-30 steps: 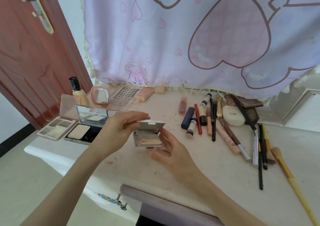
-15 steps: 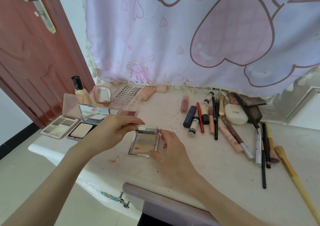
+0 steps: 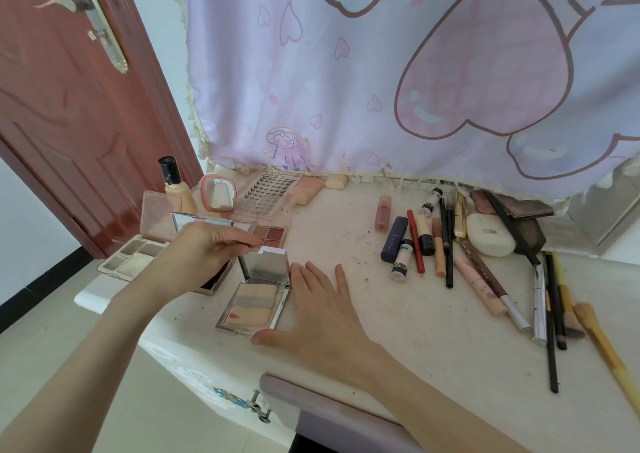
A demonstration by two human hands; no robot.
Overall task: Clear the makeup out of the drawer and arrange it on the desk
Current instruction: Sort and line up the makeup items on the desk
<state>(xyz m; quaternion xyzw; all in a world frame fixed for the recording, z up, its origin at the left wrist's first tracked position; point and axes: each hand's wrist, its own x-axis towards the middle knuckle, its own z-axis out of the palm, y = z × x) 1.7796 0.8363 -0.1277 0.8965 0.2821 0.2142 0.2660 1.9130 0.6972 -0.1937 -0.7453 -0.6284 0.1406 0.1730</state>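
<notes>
Head view, single entry.

Item: silver compact (image 3: 255, 300), open, base flat on the desk (image 3: 398, 314), lid propped near upright. Position: front-left part of the desk, at about 8 o'clock from the row of lipsticks and pencils (image 3: 420, 241), just beside the mirrored palette (image 3: 204, 225) at its 10 o'clock.

Step in hand, as judged: setting this compact in its place among the open palettes. To do it well: keep the base pinned flat while the lid is adjusted, move the lid by its top edge only, keep fingers off the powder pan, and square the case with the neighbouring palettes before letting go.

Left hand (image 3: 207, 250): reaches in from 7 o'clock, forearm long and low, wrist bent; thumb and fingertips pinch the top edge of the lid. Grip: grasping the lid.

Right hand (image 3: 318, 314): enters from 5 o'clock, palm down, fingers straight and spread, pointing to 12 o'clock; thumb lies against the front corner of the base at the compact's 6 o'clock. Grip: released, steadying by touch only.

Drawer: not visible in this view.
</notes>
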